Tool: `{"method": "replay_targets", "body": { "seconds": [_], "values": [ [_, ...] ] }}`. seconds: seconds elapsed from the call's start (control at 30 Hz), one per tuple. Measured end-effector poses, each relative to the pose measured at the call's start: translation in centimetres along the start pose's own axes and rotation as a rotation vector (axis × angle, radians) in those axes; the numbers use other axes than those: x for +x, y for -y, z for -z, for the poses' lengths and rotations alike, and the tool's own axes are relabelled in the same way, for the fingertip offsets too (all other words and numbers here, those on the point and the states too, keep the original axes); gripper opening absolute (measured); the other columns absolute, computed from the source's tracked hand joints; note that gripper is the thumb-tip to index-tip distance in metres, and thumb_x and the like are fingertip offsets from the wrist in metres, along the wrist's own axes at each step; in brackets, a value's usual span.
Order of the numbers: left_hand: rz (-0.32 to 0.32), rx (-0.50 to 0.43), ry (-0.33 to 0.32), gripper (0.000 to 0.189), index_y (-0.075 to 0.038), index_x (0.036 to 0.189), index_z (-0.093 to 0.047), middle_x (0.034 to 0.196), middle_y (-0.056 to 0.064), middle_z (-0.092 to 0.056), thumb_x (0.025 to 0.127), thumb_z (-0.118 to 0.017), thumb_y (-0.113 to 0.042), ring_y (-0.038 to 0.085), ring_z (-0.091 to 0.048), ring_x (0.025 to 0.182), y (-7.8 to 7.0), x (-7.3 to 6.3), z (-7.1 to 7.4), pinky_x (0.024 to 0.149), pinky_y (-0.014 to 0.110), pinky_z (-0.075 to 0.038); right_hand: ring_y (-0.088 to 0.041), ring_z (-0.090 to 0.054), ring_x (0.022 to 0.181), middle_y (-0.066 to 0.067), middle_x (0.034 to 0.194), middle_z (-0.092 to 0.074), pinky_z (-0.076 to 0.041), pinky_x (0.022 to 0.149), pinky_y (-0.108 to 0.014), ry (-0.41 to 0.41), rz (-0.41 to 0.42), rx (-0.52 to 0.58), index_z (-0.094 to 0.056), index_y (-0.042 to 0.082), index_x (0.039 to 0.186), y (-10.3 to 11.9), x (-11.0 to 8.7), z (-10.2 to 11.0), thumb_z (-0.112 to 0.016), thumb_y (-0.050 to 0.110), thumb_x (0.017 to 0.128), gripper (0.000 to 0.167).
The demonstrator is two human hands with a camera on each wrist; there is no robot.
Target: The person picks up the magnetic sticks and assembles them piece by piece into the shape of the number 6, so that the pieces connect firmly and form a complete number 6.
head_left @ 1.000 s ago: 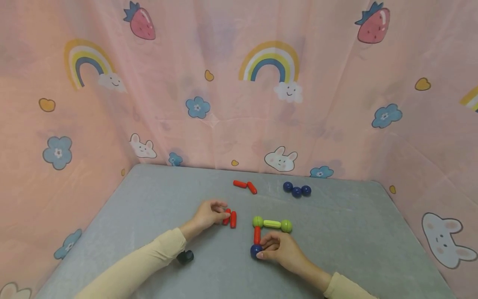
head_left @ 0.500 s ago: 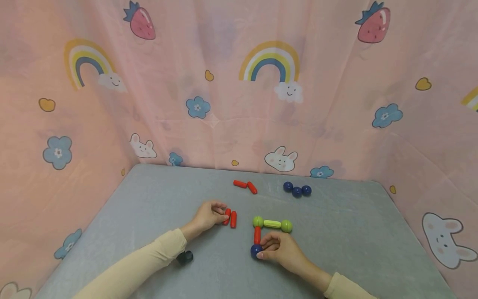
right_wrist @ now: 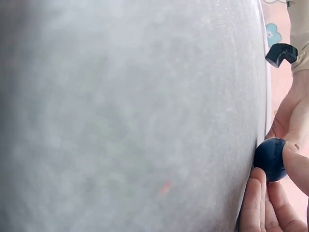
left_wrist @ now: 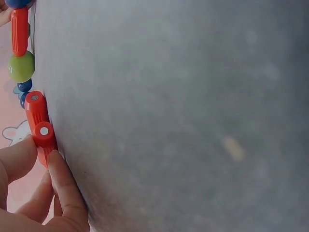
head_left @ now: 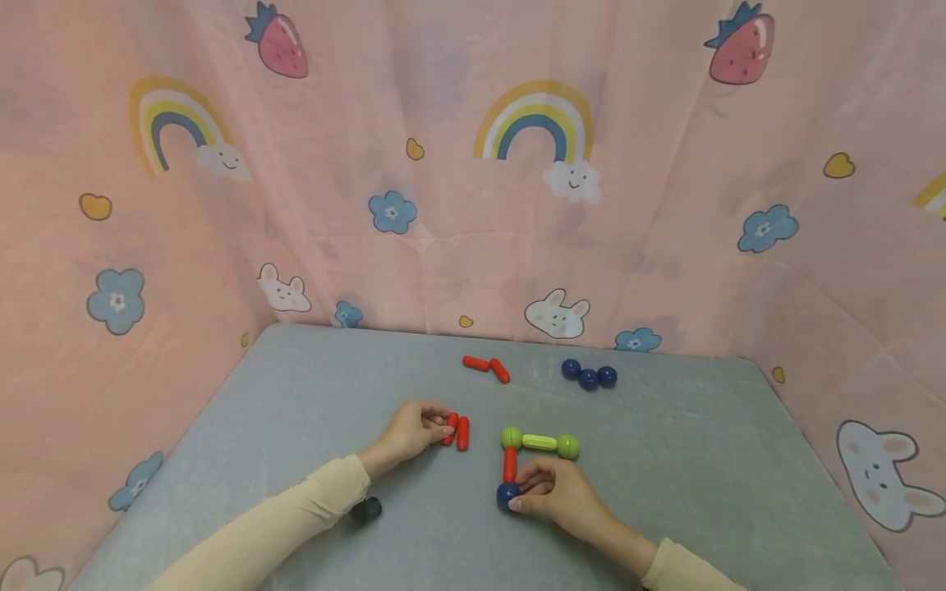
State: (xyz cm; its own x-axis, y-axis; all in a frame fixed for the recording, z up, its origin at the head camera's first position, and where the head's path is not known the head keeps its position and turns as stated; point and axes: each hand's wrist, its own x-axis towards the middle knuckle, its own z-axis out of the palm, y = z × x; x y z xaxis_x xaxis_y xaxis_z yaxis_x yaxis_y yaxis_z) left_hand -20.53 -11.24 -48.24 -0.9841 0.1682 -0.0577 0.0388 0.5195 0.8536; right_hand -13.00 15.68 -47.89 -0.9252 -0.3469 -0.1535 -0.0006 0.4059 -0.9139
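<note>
In the head view, my left hand (head_left: pixel 410 431) pinches a red magnetic rod (head_left: pixel 450 429) between thumb and fingertips. A second red rod (head_left: pixel 462 433) lies right beside it. The left wrist view shows the round end of the pinched rod (left_wrist: pixel 44 135), with a pale disc in it. My right hand (head_left: pixel 565 499) grips a blue ball (head_left: pixel 506 496) with thumb and fingers. From that ball a red rod (head_left: pixel 510 465) runs to a green ball (head_left: pixel 512 437). A light green rod (head_left: pixel 539 443) links this one to another green ball (head_left: pixel 567 446), making a corner shape.
Farther back on the grey table (head_left: pixel 332 369) lie two red rods, one flat (head_left: pixel 476 363) and one slanted (head_left: pixel 500 371). Three blue balls (head_left: pixel 588 379) sit to their right. A black wrist device (head_left: pixel 366 510) shows below my left sleeve. A pink patterned curtain (head_left: pixel 458 271) surrounds the table.
</note>
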Motion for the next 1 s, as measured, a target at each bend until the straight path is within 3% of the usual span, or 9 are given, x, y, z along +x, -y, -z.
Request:
{"method": "replay_targets", "body": {
  "seconds": [0.47,1.0],
  "values": [
    [-0.011,0.054,0.060,0.032,0.001,0.118,-0.067,0.094,0.008,-0.066,0.089,-0.073,-0.009,0.011,-0.058,0.078,-0.36,0.02,0.32,0.062,0.020,-0.049,-0.014,-0.065,0.077,-0.006,0.089,-0.071,-0.053,0.063,-0.022,0.000,-0.003,-0.010,-0.067,0.001,0.098,0.07,0.08,0.02,-0.088,0.021,0.073,0.037],
    [0.006,-0.054,0.053,0.032,0.000,0.113,-0.065,0.096,0.012,-0.067,0.083,-0.077,-0.007,0.014,-0.061,0.079,-0.25,-0.08,0.45,0.064,0.024,-0.052,-0.014,-0.064,0.077,-0.005,0.089,-0.070,-0.053,0.063,-0.022,-0.003,-0.012,-0.015,-0.068,0.002,0.098,0.01,0.05,0.03,-0.088,0.023,0.073,0.038]
  ]
}}
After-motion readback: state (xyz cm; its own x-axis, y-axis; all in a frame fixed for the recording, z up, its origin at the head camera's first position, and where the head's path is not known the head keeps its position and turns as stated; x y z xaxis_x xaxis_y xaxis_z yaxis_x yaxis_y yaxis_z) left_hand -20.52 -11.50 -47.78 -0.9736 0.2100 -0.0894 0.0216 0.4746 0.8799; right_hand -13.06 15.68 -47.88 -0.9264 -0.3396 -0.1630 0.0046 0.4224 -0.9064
